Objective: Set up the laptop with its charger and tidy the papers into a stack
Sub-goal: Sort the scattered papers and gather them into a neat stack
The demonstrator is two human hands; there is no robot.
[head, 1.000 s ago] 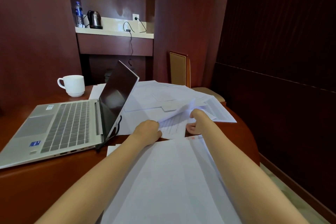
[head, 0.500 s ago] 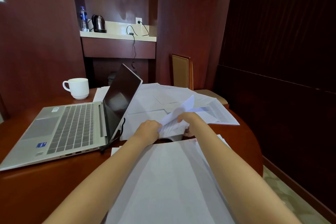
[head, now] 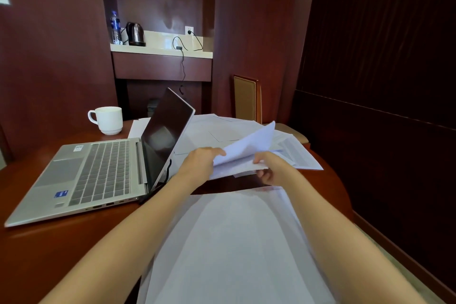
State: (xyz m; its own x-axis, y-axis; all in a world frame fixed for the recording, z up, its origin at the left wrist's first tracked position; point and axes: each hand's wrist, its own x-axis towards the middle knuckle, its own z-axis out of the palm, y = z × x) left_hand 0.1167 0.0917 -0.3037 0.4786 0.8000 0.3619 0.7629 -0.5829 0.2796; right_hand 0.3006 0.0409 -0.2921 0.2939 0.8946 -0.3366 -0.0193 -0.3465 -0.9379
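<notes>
Head view: both hands (head: 199,165) tilt sheet (head: 246,150) up-right.

Two bare forearms, no sleeves in view, left hand (head: 197,164) and right hand (head: 274,168) without rings or watch

Behind the laptop (head: 98,170) screen, part of the scattered papers (head: 222,131) is hidden. The near paper stack (head: 234,242) runs off the bottom edge. Print on the papers is too small to read.
</notes>
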